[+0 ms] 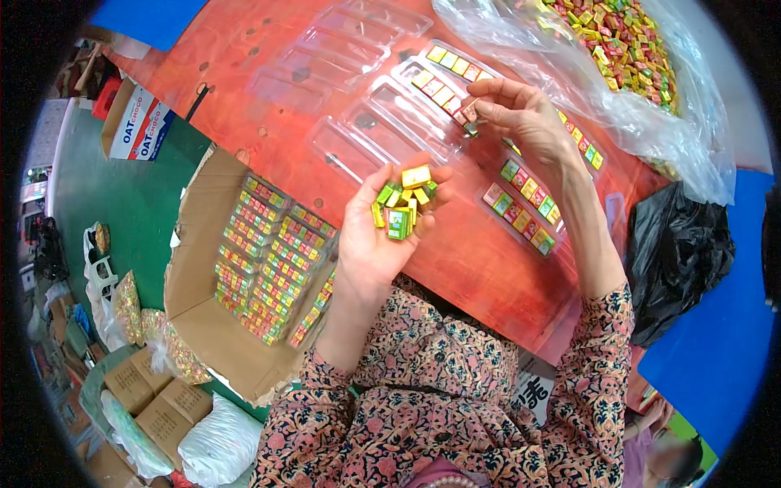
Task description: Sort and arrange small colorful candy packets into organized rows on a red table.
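My left hand (366, 232), palm up and fingers curled, cradles several small yellow and green wrapped blocks (399, 223). Beyond it, the fingertips of my right hand (525, 118) are pinched at the near end of a clear plastic tray (404, 75). A small reddish wrapped block (469, 111) shows between those fingertips. Rows of yellow and red blocks (442, 95) fill part of this tray. Unfilled clear trays (346, 148) lie just left of it. Below my right wrist sits a filled tray (521, 205) with green, red and yellow blocks.
A plastic bag (700, 122) spills loose wrapped blocks (622, 49) at the far right of the red table (244, 89). An open carton (191, 285) at left holds stacked filled trays (272, 260). A black bag (679, 252) hangs at the right edge. A person (671, 455) is at lower right.
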The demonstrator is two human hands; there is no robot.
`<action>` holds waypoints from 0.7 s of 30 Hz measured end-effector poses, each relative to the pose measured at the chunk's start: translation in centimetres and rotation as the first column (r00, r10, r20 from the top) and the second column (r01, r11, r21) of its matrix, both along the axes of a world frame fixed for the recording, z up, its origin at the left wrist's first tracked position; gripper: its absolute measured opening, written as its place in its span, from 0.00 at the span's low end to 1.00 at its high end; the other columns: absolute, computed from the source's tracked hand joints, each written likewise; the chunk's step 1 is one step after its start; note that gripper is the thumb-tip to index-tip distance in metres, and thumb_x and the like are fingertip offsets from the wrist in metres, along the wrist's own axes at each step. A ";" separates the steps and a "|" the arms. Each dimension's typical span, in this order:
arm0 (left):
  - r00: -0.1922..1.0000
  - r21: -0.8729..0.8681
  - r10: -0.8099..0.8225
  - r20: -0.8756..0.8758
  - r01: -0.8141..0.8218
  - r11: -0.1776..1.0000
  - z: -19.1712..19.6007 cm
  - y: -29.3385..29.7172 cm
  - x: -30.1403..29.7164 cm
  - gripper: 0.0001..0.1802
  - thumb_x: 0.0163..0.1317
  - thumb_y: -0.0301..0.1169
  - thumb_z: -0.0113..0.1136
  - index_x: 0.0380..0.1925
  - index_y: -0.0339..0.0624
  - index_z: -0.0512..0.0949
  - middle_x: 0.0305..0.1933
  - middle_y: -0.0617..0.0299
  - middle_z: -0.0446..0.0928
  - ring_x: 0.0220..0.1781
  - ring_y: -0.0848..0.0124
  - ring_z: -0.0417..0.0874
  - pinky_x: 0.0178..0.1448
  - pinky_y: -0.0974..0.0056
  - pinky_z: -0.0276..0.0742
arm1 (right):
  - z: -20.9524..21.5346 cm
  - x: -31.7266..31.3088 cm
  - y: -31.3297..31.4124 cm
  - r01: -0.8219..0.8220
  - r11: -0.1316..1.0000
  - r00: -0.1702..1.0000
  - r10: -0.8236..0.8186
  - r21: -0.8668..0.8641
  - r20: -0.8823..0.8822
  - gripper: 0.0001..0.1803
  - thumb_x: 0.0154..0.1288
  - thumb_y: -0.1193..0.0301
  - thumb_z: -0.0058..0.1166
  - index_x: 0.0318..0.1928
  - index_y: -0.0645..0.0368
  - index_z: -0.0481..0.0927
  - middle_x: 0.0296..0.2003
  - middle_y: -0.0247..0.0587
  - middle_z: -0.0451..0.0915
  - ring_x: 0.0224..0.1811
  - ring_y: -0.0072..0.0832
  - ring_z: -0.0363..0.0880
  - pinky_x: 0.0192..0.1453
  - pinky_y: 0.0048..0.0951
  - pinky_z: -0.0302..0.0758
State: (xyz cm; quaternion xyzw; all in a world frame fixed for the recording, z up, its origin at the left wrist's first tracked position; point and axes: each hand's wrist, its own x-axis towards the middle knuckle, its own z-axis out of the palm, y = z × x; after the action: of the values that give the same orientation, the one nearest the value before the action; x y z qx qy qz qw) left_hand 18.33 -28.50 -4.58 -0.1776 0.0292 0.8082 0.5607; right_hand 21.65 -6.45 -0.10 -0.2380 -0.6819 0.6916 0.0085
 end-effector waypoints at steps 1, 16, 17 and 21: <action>1.000 0.010 0.015 -0.005 -0.015 1.000 -0.1 -0.2 -0.2 0.23 0.64 0.39 0.40 0.54 0.38 0.65 0.54 0.43 0.68 0.49 0.53 0.73 0.35 0.60 0.82 | -0.1 -0.3 0.0 -0.002 1.000 1.000 0.002 -0.001 0.000 0.13 0.58 0.73 0.54 0.45 0.63 0.74 0.36 0.36 0.79 0.34 0.17 0.77 0.33 0.15 0.71; 0.994 0.068 0.107 0.014 -0.108 0.992 0.6 -1.0 -1.8 0.23 0.66 0.39 0.36 0.53 0.33 0.66 0.56 0.40 0.66 0.54 0.48 0.71 0.48 0.54 0.78 | -2.5 -8.0 -2.5 0.137 0.773 0.975 0.005 0.619 -0.222 0.10 0.50 0.74 0.57 0.34 0.66 0.79 0.28 0.43 0.81 0.28 0.22 0.78 0.34 0.24 0.74; 0.994 0.070 0.107 0.015 -0.108 0.992 0.6 -0.9 -1.9 0.23 0.66 0.39 0.36 0.53 0.33 0.66 0.56 0.40 0.66 0.54 0.48 0.71 0.48 0.54 0.78 | -2.7 -8.1 -2.3 0.124 0.758 0.978 0.016 0.640 -0.208 0.09 0.51 0.74 0.57 0.33 0.66 0.79 0.27 0.43 0.81 0.28 0.23 0.78 0.34 0.24 0.74; 0.990 0.073 0.139 0.002 -0.139 0.988 0.4 -1.5 -2.2 0.24 0.66 0.39 0.36 0.53 0.32 0.65 0.56 0.40 0.65 0.55 0.47 0.70 0.48 0.53 0.78 | -2.9 -8.4 -2.6 0.068 0.743 0.981 0.071 0.666 -0.179 0.07 0.52 0.75 0.55 0.32 0.64 0.80 0.24 0.41 0.81 0.26 0.23 0.78 0.33 0.25 0.73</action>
State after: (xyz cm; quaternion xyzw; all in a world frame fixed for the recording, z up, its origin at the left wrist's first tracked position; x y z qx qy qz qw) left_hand 16.09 -30.03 -4.19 -0.1573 -0.0119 0.8461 0.5091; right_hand 13.28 -9.08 -2.97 -0.1505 -0.8804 0.4209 0.1585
